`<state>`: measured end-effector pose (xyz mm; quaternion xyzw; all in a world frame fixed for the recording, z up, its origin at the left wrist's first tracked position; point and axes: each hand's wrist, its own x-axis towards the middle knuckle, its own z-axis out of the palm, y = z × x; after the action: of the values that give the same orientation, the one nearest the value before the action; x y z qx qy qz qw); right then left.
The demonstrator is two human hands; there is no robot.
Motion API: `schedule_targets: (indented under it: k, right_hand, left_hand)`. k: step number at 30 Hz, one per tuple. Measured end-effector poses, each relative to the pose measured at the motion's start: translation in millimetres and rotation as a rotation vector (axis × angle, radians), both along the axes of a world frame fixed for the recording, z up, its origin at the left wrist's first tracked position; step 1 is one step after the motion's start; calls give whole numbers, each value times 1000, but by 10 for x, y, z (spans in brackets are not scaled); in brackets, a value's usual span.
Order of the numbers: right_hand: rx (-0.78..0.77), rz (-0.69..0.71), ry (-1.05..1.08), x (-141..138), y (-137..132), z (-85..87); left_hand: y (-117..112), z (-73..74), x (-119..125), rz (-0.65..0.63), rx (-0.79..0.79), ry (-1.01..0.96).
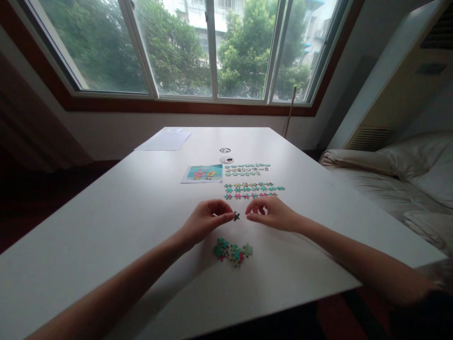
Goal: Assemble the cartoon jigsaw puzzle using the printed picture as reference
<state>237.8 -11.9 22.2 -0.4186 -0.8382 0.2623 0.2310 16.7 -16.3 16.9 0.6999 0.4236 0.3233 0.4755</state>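
Note:
Between thumb and forefinger, my left hand (207, 218) pinches a dark jigsaw puzzle piece (237, 216) above the white table. Just right of it, my right hand (272, 213) is held with curled fingers and a gap between thumb and fingertips, with nothing visible in it. Beyond both hands lie rows of puzzle pieces (247, 189), teal, pink and yellow, with further rows (244, 169) behind them. A small heap of loose puzzle pieces (235, 255) sits nearer to me, below the hands. Left of the rows is a colourful cartoon picture (203, 174).
The white table (106, 226) carries paper sheets (164, 140) at its far left and two small round items (226, 160) near the middle back. A pale sofa (399, 170) stands on the right. Windows (212, 52) line the far wall.

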Motion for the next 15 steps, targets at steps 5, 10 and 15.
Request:
schedule_targets:
  k: [5,10,15]
  right_hand:
    - [-16,-20,120,-122,-106,18]
    - [-10,-48,155,-115,-86,-14]
    - [2,-37,168,-133,-81,-24]
  left_hand:
    - [-41,53,35,53,-159,-151]
    - [-62,56,51,46,-130,-140]
    - [-67,52,66,15,-52,-69]
